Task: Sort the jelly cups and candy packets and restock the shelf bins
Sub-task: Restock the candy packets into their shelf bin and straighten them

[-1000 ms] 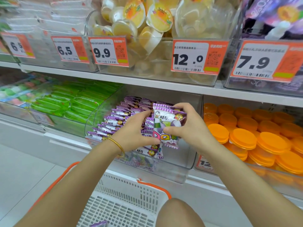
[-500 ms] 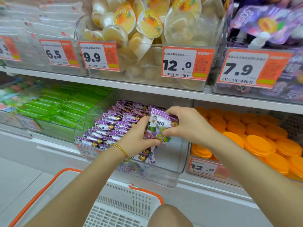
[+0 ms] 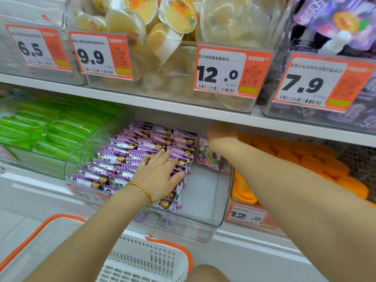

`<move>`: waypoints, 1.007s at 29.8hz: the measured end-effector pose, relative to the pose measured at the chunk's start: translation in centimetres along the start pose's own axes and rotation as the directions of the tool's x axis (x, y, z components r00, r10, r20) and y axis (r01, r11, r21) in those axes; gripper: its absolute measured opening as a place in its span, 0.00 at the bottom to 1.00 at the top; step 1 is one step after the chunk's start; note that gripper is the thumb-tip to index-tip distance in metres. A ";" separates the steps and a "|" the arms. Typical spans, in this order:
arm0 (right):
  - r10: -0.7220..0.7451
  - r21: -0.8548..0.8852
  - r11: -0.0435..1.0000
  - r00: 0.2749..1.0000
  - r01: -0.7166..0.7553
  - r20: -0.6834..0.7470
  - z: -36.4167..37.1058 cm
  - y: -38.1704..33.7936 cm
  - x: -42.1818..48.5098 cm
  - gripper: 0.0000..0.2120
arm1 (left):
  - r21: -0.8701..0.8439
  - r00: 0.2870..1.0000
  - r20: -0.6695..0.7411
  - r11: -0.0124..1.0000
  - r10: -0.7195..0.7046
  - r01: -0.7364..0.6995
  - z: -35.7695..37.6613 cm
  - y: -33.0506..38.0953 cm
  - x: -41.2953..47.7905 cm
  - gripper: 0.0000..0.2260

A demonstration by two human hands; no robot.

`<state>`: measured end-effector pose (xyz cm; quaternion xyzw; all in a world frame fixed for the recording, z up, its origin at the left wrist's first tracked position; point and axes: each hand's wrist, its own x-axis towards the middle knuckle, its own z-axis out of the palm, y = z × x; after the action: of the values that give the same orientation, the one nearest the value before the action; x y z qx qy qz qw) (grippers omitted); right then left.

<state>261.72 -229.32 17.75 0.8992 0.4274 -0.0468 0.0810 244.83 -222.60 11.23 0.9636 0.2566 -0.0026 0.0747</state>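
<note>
The left hand (image 3: pixel 160 176) is laid flat, fingers straight and a little spread, on the purple candy packets (image 3: pixel 130 153). These are stacked overlapping in rows in the clear bin (image 3: pixel 203 200) on the lower shelf. The rows lie under the palm and run off to the left of it and beyond its fingertips towards the back of the bin.

The right hand (image 3: pixel 221 132) is reached deep into the bin, beyond and to the right of the left hand. It is blurred, and whether its fingers are pinching anything cannot be told. Directly beneath it a single packet (image 3: pixel 208 154) is seen standing on edge, its top at the hand. Bare bin floor lies between this packet and the left thumb.

The packets are judged to be light, thin and soft-sided, with crimped seams at the ends. Their glossy film is likely to be slippery, so a row may slide or fan out if pushed from one side only. A flat palm on top is well suited to steadying them. A single packet is best taken at the crimped top seam, or across its two faces between thumb and fingers, and the filled middle need not be squeezed.

The orange-lidded cups (image 3: pixel 315 161), to the right of the right forearm, are judged stiffer and better gripped round the lid. A white basket (image 3: pixel 142 259) is seen below the left forearm.
</note>
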 end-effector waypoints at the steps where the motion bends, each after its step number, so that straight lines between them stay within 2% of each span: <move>1: 0.000 -0.025 1.000 1.000 -0.001 -0.028 0.3 0.0 0.6 0.16 | 0.001 1.000 -0.002 1.000 0.002 -0.002 0.0 0.0 0.0 0.24; 6: 0.028 -0.009 1.000 0.991 -0.030 -0.128 1.2 0.4 3.4 0.11 | -0.039 1.000 -0.024 0.999 0.005 -0.006 0.1 -0.1 0.3 0.24; 9: 0.024 -0.080 0.996 0.989 -0.036 -0.143 1.2 0.7 3.2 0.12 | -0.133 0.986 -0.165 0.990 0.024 -0.047 -0.3 -0.5 0.0 0.25; 12: 0.017 -0.142 0.989 0.988 -0.039 -0.152 0.3 0.2 0.8 0.12 | -0.282 0.880 -0.473 0.941 0.031 -0.185 -1.5 -1.3 -2.3 0.27; 14: -0.014 -0.093 0.996 0.980 -0.005 -0.197 -1.1 -1.0 -2.7 0.10 | -0.275 0.759 -0.651 0.928 0.012 -0.251 -2.3 -2.1 -5.2 0.21; 16: -0.099 -0.003 0.995 0.937 0.104 -0.335 -1.8 -2.9 -7.8 0.08 | -0.260 0.680 -0.732 0.939 -0.039 -0.225 -2.1 -3.4 -9.0 0.14; 18: -0.223 0.116 0.948 0.878 0.297 -0.424 -0.8 -5.0 -13.4 0.10 | -0.289 0.674 -0.730 0.944 -0.112 -0.156 -0.8 -4.9 -13.1 0.12; 20: -0.384 0.272 0.818 0.833 0.507 -0.398 2.4 -8.1 -17.7 0.10 | -0.333 0.743 -0.641 0.942 -0.192 -0.045 2.1 -7.2 -16.6 0.12; 21: -0.470 0.339 0.754 0.823 0.563 -0.321 4.9 -9.8 -18.6 0.10 | -0.353 0.795 -0.560 0.935 -0.234 0.026 3.8 -8.4 -18.0 0.12; 22: -0.552 0.388 0.720 0.814 0.575 -0.182 7.7 -11.7 -18.8 0.10 | -0.370 0.842 -0.462 0.923 -0.277 0.101 5.7 -9.7 -19.2 0.12; 24: -0.634 0.477 0.718 0.759 0.507 0.147 14.3 -15.3 -17.6 0.12 | -0.391 0.906 -0.229 0.886 -0.355 0.248 9.6 -11.6 -21.2 0.10; 27: -0.584 0.506 0.798 0.624 0.327 0.519 24.3 -18.4 -15.3 0.18 | -0.328 0.890 0.096 0.830 -0.446 0.451 16.1 -13.2 -23.7 0.11; 30: -0.504 0.461 0.857 0.555 0.228 0.662 33.2 -19.2 -14.4 0.19 | -0.225 0.815 0.416 0.823 -0.403 0.522 22.3 -13.5 -25.0 0.18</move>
<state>237.25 -234.50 -14.66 0.6824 0.5182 -0.5069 0.0936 217.21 -226.60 -11.67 0.8278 0.4654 -0.1495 0.2754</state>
